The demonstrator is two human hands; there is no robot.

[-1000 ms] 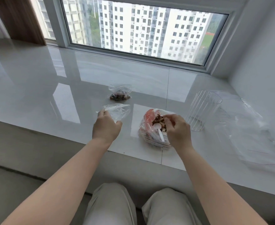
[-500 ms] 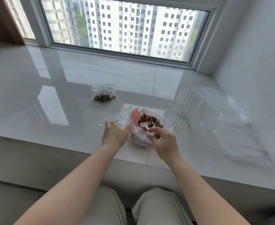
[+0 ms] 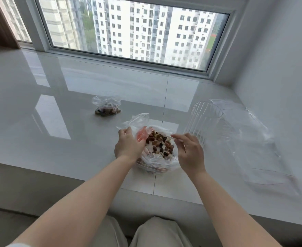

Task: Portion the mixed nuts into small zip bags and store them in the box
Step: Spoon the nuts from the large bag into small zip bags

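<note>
No readable text, label, brand, number or sign shows anywhere in the head view.
</note>
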